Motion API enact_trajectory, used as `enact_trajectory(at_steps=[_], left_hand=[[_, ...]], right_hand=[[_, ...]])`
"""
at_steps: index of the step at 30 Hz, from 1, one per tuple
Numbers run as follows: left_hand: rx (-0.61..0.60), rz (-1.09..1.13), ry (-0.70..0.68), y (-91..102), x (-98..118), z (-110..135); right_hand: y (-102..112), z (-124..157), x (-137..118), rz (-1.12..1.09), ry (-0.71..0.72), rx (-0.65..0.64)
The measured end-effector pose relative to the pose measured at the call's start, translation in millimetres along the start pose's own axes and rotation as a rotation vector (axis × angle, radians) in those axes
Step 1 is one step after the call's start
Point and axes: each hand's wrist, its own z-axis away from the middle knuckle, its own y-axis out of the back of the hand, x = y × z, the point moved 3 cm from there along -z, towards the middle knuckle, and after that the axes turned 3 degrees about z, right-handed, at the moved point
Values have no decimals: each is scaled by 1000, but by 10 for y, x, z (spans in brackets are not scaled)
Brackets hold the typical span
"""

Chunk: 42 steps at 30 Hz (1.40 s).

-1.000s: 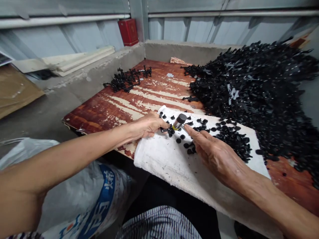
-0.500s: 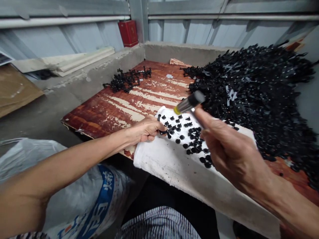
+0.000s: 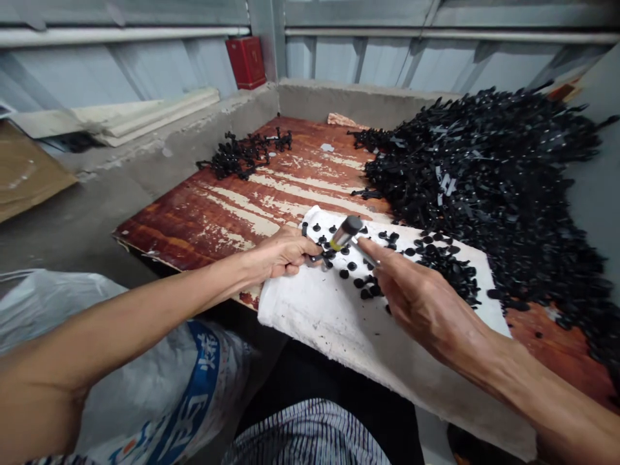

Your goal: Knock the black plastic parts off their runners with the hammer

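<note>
My right hand (image 3: pixel 416 284) is wrapped round the handle of a small hammer (image 3: pixel 347 232), whose head has a dark end and a yellow end. The yellow end is down, close to the fingertips of my left hand (image 3: pixel 287 250). Pinched in that left hand is a small black plastic part (image 3: pixel 314 258), partly hidden by the fingers. Beneath both hands lies a white cloth (image 3: pixel 305 310). Many small round black pieces with short stems (image 3: pixel 352 265) are scattered over it, some hidden behind the right hand.
A large heap of black parts (image 3: pixel 484 161) covers the right side of the worn red-brown board (image 3: pixel 194 219). Farther left sits a smaller black pile (image 3: pixel 237 155). A red box (image 3: pixel 246 62) stands on the concrete ledge. White plastic sacking (image 3: pixel 140 368) is at the lower left.
My right hand has brought the hammer down and to the left, nearer the left fingertips. The left hand stays in place with the black part.
</note>
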Motion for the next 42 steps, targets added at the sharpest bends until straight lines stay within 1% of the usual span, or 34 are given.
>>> enact_trajectory(at_steps=[2,5,7,10,14,16,22,26,37,42], left_hand=[[-4,75,35,-14,5,64],[-35,139,61,-52,-9,157],[-43,174,37,-88,-19,194],[-12,244,-8,-157,-37,211],[55,294,0,-245,-98,196],[80,297,6,-272,-136,181],[94,291,-17,-288,-202,116],[84,294,-24,-293,-214,95],[107,282,4,-341,-184,132],[111,261,-7,-347,-186,140]], right_hand=[[72,37,14,-92,-65,77],[110,170,107,-323,-266,174],[78,287,156,-464,-373,176],[37,461,161,-613,-477,180],[38,652,111,-746,-608,231],[40,725,102,-774,-655,257],[7,855,138,-785,-693,297],[-9,866,163,-806,-726,281],[-39,887,210,-779,-691,278],[-35,891,211,-787,-692,291]])
